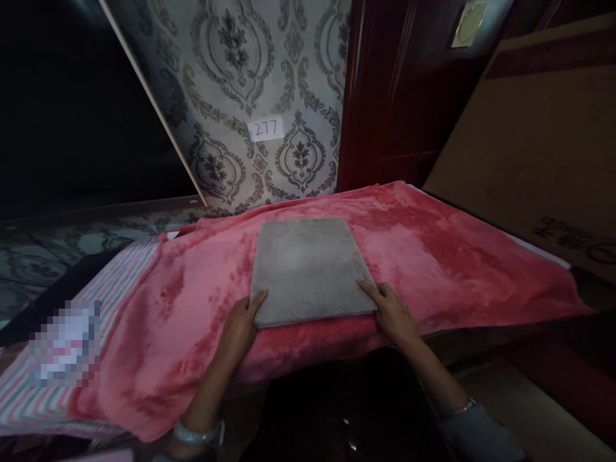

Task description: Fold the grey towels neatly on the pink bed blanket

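Note:
A flat grey square mat (310, 266) with a soft, plush-looking surface lies over a pink-red fleece blanket (414, 256). My left hand (241, 322) grips its near left corner, the thumb on top and the other fingers mostly hidden at the edge. At the near right corner, my right hand (392, 311) holds the mat in the same way, with a finger or thumb resting on its upper face. The mat's underside is out of sight, so I cannot tell whether it touches the blanket everywhere.
Striped cloth (120, 273) shows beneath the blanket on the left, beside a pixelated patch. A large cardboard box (539, 147) leans at the right. Behind stand a patterned wall (298, 77) with a "277" label (266, 128), and a dark screen-like panel (81, 109).

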Demonstrator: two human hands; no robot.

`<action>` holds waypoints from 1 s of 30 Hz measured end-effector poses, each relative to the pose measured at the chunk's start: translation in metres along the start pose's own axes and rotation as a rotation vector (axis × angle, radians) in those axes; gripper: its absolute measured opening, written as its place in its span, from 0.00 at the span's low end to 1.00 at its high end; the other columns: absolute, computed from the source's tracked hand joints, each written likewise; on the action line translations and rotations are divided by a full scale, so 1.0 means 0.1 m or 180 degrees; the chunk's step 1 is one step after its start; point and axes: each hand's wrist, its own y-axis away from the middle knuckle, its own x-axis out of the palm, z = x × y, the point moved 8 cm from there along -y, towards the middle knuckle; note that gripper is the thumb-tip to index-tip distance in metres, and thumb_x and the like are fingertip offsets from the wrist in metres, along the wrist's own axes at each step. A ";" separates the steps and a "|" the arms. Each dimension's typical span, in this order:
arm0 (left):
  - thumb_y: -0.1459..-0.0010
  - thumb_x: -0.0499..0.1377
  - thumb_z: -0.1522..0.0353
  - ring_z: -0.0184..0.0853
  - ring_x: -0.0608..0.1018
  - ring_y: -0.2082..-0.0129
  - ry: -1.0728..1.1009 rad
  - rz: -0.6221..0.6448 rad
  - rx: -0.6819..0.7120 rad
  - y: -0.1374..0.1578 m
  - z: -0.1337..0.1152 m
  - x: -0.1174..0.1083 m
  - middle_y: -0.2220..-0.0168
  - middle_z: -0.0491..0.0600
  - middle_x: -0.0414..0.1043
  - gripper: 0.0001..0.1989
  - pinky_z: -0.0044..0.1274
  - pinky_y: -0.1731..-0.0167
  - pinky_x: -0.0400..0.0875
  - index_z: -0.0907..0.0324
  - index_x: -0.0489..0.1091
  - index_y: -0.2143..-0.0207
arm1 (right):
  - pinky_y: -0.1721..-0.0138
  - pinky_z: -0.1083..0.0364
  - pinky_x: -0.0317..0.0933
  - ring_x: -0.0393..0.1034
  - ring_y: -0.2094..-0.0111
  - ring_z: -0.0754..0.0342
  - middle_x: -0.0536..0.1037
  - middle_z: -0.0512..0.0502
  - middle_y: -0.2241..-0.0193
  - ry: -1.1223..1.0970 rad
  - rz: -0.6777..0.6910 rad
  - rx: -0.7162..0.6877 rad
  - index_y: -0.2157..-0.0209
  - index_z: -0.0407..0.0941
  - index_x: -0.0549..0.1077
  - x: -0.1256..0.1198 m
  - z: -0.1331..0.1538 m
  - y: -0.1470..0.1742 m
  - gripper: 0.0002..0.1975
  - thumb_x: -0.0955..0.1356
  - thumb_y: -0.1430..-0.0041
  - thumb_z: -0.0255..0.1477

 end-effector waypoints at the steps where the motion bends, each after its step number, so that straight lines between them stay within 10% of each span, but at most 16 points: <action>1: 0.51 0.48 0.84 0.39 0.74 0.61 0.0011 -0.0031 -0.0001 0.00 0.01 0.00 0.63 0.52 0.69 0.39 0.28 0.58 0.73 0.53 0.66 0.38 | 0.67 0.59 0.59 0.67 0.68 0.55 0.67 0.47 0.63 -0.0007 -0.0046 -0.0016 0.37 0.56 0.66 0.01 0.00 0.00 0.38 0.59 0.44 0.11; 30: 0.56 0.51 0.82 0.38 0.77 0.48 0.0609 0.0503 0.0120 -0.20 0.04 -0.06 0.46 0.50 0.75 0.40 0.31 0.45 0.71 0.56 0.66 0.38 | 0.49 0.51 0.67 0.73 0.49 0.47 0.77 0.48 0.48 -0.0519 0.0437 -0.0204 0.41 0.52 0.72 -0.11 -0.05 -0.27 0.36 0.62 0.50 0.15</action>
